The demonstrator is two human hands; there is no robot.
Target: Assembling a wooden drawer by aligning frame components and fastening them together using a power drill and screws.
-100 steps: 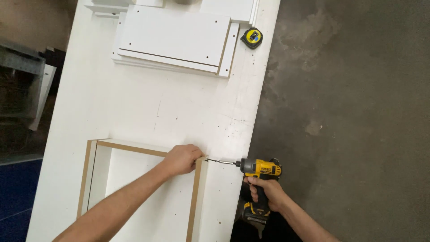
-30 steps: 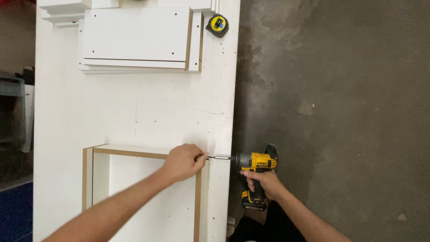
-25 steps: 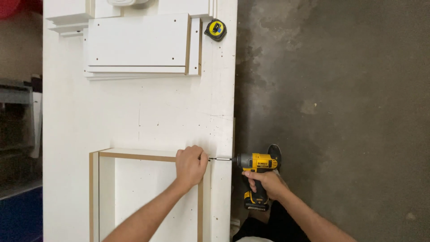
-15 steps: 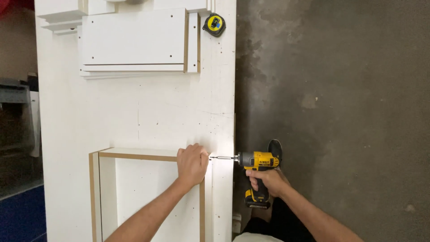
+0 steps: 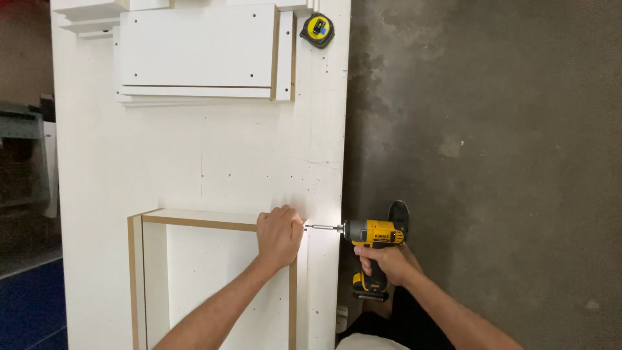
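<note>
A long white table (image 5: 194,162) stands on stained grey concrete floor (image 5: 492,129). At its near right edge, the left hand (image 5: 278,236) grips a white drawer box (image 5: 214,285); the right hand (image 5: 387,262) clasps a yellow cordless drill (image 5: 372,236).

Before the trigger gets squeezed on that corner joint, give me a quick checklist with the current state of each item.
1. Left hand braces the box corner: ok, it grips the top right corner of the white box frame.
2. Right hand on the drill: ok, wrapped around the handle.
3. Bit aimed at the side panel: ok, it runs level toward the corner.
4. Fingers clear of the bit: not ok, the left hand's fingertips sit close to the tip.
5. Screw seated on the bit: cannot tell, too small.
6. Frame flat on the white worktable: ok.
</note>
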